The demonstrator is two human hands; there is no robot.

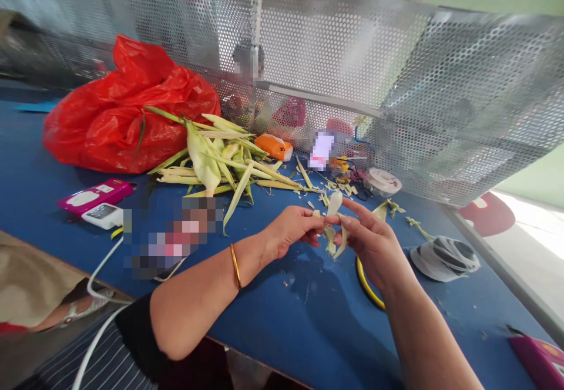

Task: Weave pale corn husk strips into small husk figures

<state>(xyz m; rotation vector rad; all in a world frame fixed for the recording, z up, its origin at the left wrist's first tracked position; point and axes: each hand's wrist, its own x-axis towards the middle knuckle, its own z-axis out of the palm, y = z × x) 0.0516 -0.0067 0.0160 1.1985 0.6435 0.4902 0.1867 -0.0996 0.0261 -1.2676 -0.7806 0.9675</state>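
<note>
We pinch pale husk pieces (335, 203) — left hand (294, 231) and right hand (371, 238) both closed on them — husk pile (203, 161) at ten o'clock.

Over the blue table (282, 313), the left grip (293, 228) and right grip (373, 242) hold pale husk strips (329, 237).

There are two hands (296, 231) (371, 238), one bangle (235, 265) and one red bag (101, 121).

Husk pile (205, 164) on the table (273, 325), plastic bag (127, 111) to its left, roll (445, 258) far right, screen (317, 43) behind.
</note>
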